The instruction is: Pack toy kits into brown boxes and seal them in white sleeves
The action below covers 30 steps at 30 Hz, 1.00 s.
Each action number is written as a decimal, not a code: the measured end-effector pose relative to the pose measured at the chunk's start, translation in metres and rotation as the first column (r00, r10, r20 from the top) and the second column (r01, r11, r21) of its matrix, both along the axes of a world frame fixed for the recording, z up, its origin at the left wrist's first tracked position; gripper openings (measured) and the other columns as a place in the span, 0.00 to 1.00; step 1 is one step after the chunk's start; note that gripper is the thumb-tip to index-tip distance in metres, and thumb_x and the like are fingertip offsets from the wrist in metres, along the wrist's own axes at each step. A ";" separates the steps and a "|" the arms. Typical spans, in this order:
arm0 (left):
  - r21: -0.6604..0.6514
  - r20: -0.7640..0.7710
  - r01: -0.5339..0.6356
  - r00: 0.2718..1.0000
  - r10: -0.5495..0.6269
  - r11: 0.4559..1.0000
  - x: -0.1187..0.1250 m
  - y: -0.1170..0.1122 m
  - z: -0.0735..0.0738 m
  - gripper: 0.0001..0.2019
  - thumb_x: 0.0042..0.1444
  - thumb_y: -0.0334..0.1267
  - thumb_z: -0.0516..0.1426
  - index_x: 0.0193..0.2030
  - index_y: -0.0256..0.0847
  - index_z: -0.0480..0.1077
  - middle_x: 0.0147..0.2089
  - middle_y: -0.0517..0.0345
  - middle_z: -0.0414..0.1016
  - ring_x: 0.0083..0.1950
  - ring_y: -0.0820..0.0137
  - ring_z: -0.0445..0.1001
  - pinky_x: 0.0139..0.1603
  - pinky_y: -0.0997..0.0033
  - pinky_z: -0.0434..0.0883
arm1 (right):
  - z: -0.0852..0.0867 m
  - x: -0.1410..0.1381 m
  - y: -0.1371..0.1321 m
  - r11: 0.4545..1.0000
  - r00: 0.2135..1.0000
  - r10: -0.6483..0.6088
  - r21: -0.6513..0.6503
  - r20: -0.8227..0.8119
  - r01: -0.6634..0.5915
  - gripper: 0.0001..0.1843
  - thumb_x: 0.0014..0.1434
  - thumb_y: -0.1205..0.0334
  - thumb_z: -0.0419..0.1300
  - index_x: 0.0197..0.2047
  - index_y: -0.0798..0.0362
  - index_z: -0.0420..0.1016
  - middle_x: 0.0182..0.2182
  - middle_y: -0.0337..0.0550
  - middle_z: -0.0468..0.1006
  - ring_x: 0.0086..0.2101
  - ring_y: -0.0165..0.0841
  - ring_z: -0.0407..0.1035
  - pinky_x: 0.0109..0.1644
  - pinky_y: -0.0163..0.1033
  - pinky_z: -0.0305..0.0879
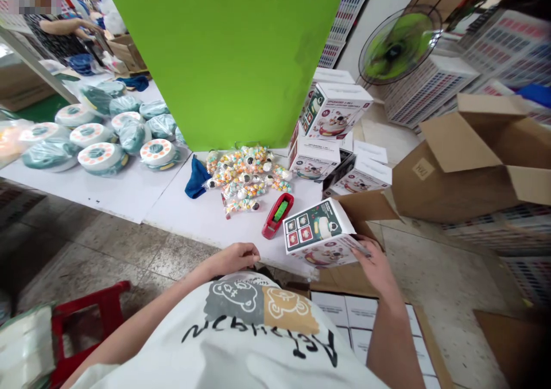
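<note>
Printed white T-shirt (253, 334) fills the bottom of the view. Right hand (376, 267) grips a printed toy box (319, 233) by its lower edge, box tilted, wrist low, at the table's (181, 234) near right corner above an open cardboard carton (342, 281). Flat white cards (361, 326) sit in that carton. Left hand (235, 258) empty, fingers loosely curled, arm reaching forward to the table edge, near a red tape dispenser (272, 217). Current state: round toys (90, 155) bagged in plastic on the left, small bagged toys (245, 177) piled mid-table, more printed boxes (334, 111) stacked on the right. Box contents: cannot tell.
</note>
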State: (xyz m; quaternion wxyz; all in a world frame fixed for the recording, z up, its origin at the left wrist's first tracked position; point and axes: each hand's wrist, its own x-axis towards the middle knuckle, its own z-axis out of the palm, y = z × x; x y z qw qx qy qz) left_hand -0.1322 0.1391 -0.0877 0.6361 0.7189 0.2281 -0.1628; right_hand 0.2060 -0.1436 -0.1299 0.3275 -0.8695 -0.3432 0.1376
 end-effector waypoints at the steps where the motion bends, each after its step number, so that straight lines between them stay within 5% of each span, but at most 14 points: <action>1: -0.011 0.003 -0.001 1.000 0.001 1.000 -0.001 0.000 0.000 0.16 0.60 0.49 0.53 0.42 0.38 0.70 0.31 0.61 0.71 0.31 0.73 0.65 0.33 0.75 0.61 | 0.000 0.000 0.000 1.000 1.000 -0.007 0.002 -0.002 0.007 0.19 0.53 0.44 0.56 0.37 0.50 0.75 0.51 0.51 0.73 0.53 0.44 0.67 0.62 0.52 0.60; 22: -0.068 0.029 -0.059 0.998 0.061 0.996 -0.014 -0.008 -0.007 0.17 0.61 0.51 0.54 0.42 0.36 0.69 0.32 0.60 0.70 0.32 0.73 0.65 0.34 0.74 0.62 | -0.004 0.008 -0.013 0.997 0.992 -0.064 0.030 -0.105 0.067 0.23 0.53 0.41 0.60 0.41 0.52 0.74 0.46 0.48 0.76 0.48 0.43 0.69 0.55 0.46 0.64; 30: -0.048 0.043 -0.050 0.998 0.052 0.998 -0.015 -0.009 -0.012 0.19 0.60 0.53 0.54 0.43 0.37 0.70 0.33 0.61 0.71 0.32 0.73 0.66 0.35 0.74 0.63 | -0.004 0.012 -0.019 0.994 0.991 -0.108 0.023 -0.081 0.111 0.27 0.50 0.38 0.59 0.41 0.52 0.74 0.48 0.50 0.76 0.49 0.45 0.69 0.59 0.51 0.61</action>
